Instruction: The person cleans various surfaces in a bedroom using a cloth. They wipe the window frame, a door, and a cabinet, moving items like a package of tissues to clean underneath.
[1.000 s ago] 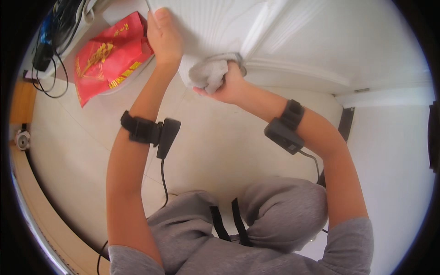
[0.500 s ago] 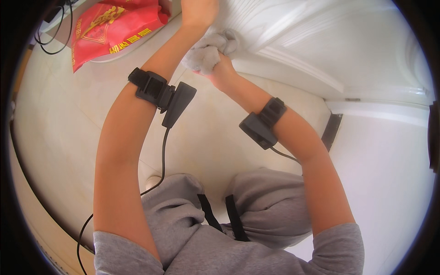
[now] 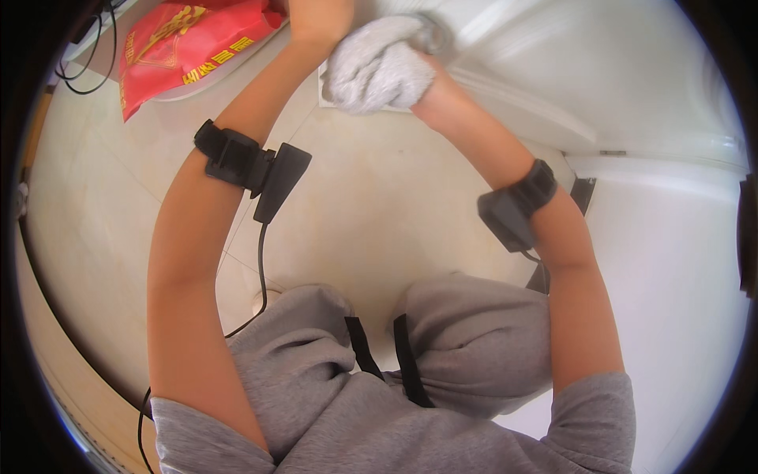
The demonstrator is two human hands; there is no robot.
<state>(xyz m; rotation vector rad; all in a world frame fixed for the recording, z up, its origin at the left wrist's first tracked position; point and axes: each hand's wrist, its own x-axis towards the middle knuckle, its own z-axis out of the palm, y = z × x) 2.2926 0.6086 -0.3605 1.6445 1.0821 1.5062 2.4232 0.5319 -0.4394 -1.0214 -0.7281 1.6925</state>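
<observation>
A fluffy light-grey cloth (image 3: 379, 67) is bunched in my right hand (image 3: 433, 93), whose fingers are hidden beneath it. It lies against the lower part of a glossy white panel (image 3: 545, 55), which looks like a door. My left hand (image 3: 322, 19) reaches up to the top edge, just left of the cloth. Its fingers fall outside the picture, so its grip does not show.
A red plastic bag (image 3: 185, 51) with yellow print rests in a pale container at upper left. Black cables (image 3: 101, 55) hang beside it. Black strapped devices sit on both forearms, the left one trailing a cord. Pale floor tiles (image 3: 355, 189) lie below.
My right hand and the cloth have shifted right along the white panel, and more of the cloth shows. My left arm has moved slightly to the left.
</observation>
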